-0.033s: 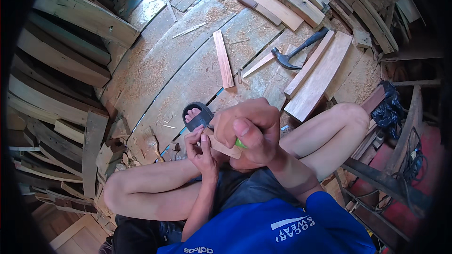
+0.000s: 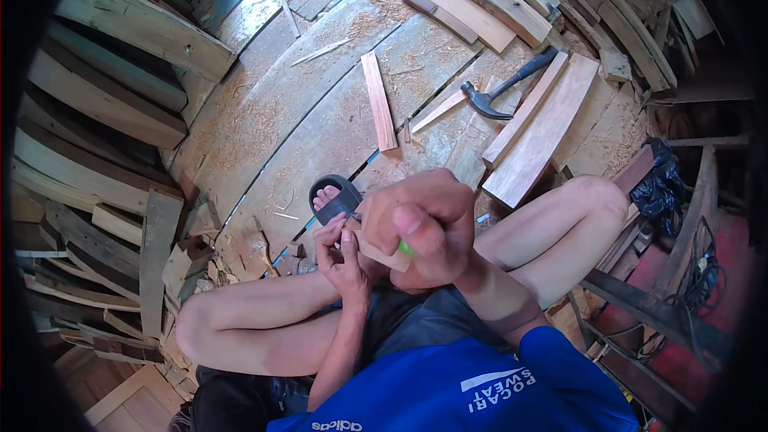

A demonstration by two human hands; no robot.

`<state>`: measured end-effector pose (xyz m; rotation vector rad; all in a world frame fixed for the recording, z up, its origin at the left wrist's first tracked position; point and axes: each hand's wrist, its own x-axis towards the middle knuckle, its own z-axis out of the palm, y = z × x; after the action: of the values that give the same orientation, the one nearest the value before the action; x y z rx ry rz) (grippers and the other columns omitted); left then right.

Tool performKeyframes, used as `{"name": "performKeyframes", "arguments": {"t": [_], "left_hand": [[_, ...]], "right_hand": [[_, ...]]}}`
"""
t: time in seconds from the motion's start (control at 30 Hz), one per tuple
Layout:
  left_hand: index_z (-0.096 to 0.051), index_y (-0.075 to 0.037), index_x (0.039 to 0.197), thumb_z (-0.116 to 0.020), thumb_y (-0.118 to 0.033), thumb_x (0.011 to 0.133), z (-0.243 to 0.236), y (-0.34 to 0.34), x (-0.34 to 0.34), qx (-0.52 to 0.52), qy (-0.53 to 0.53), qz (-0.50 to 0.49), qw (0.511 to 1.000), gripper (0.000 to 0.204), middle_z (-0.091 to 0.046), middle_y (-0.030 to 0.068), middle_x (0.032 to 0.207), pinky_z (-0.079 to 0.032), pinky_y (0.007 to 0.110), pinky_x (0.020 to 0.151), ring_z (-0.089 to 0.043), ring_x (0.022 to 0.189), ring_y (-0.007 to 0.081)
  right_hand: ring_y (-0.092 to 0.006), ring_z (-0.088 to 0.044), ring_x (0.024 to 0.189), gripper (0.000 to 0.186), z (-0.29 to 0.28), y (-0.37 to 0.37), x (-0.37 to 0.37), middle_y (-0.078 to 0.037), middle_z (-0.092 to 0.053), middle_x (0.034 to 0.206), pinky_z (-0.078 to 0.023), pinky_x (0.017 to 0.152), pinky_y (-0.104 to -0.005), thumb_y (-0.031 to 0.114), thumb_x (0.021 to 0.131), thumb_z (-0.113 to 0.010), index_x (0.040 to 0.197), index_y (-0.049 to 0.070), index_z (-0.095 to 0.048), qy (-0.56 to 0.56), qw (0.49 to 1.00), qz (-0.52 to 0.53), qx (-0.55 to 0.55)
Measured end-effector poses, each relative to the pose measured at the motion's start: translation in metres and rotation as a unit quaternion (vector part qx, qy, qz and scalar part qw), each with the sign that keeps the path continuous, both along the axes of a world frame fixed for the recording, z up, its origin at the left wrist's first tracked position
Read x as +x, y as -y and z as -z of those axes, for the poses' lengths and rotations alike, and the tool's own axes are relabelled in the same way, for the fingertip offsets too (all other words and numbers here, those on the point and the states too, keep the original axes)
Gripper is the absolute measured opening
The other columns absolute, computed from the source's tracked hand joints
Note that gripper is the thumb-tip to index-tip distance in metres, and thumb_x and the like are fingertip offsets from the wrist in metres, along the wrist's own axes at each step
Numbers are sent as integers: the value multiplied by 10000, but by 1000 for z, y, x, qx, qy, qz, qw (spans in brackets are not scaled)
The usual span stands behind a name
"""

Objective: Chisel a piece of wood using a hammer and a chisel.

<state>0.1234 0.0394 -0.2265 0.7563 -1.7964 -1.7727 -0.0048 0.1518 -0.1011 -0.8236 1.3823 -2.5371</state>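
I use the black claw hammer with the dark handle, lying on the scuffed grey plank floor, as my landmark. My hands are to the left of it and much nearer my body. My right hand is closed in a fist, thumb on top, around a small bright green object that my fingers mostly hide. Against that fist is a small flat piece of pale tan wood, reaching toward my left hand. There my fingers are bent, with the thumb raised beside the piece's end; I cannot tell whether they pinch it.

A black open-toed sandal on my foot is left of the hammer and nearer me. Further left than the hammer's head lies a reddish, narrow wooden strip. Just right of the hammer are two pale, straight-edged boards, side by side. A crumpled black plastic bag sits right of the hammer and nearer me.
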Motion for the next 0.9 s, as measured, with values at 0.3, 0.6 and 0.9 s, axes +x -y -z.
{"name": "performKeyframes", "arguments": {"t": [0.3,0.6,0.9], "left_hand": [[-535,3,937,-726,-104,854,2,0,-10,-25,-53,44,997,234,-589,111,1046,-415,393,1012,-567,1133,266],[-552,-21,1001,-676,-147,913,3,7,3,56,68,-12,996,198,-574,75,983,-409,330,930,-553,1008,190],[-558,-33,990,-678,-132,913,-132,24,-39,-14,7,220,975,173,-550,32,885,-402,266,794,-518,859,130]], "right_hand": [[-167,-568,479,332,-24,3,-16,-95,-582,571,-450,486,-288,81,904,-474,591,-18,-520,-41,998,-6,56],[-173,-366,414,371,-22,38,-18,-73,-357,494,-287,435,-344,136,935,-547,603,9,-441,31,999,-5,17],[-235,-447,426,329,-29,46,-7,-78,-430,517,-366,464,-347,141,914,-554,623,-3,-506,-104,993,33,51]]}}
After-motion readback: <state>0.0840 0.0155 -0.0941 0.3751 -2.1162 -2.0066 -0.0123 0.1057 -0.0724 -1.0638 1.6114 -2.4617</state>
